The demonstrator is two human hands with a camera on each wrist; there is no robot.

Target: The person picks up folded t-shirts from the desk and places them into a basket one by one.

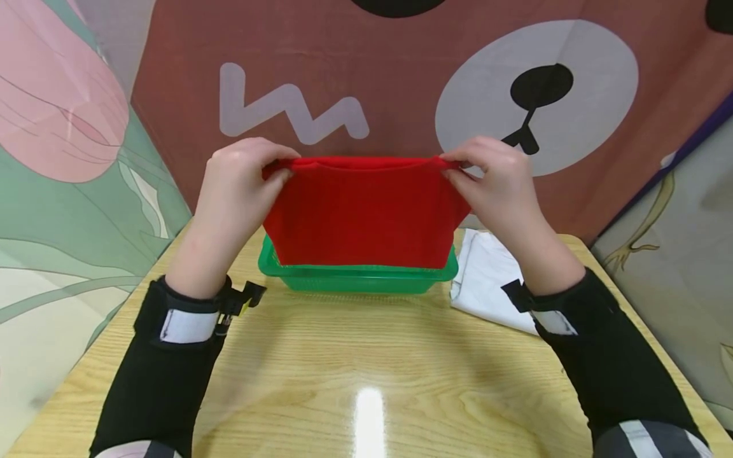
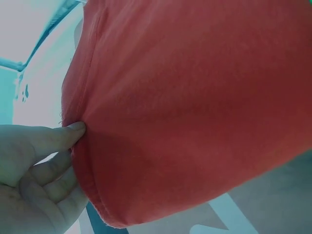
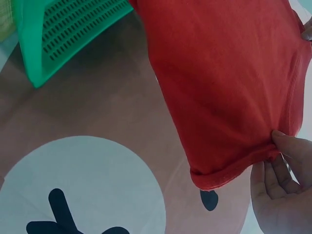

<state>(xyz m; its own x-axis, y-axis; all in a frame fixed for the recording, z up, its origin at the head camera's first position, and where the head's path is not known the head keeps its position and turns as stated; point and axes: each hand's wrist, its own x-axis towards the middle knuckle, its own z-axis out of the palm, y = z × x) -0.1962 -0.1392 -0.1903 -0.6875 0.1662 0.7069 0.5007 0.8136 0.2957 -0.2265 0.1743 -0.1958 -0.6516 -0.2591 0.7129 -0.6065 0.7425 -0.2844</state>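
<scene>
A red cloth hangs stretched between both hands, in front of and partly over a green plastic basket. My left hand pinches its upper left part between thumb and fingers. The upper right part is pinched by my right hand. In the left wrist view, the thumb presses on the stitched hem of the red cloth. The right wrist view has the right hand gripping the hem too, near a folded-over corner. What lies inside the basket is hidden behind the cloth.
A folded white cloth lies on the wooden table, right of the basket and partly behind the right forearm. Behind the table hangs a printed curtain with a bear's face. Another patterned fabric borders the left side.
</scene>
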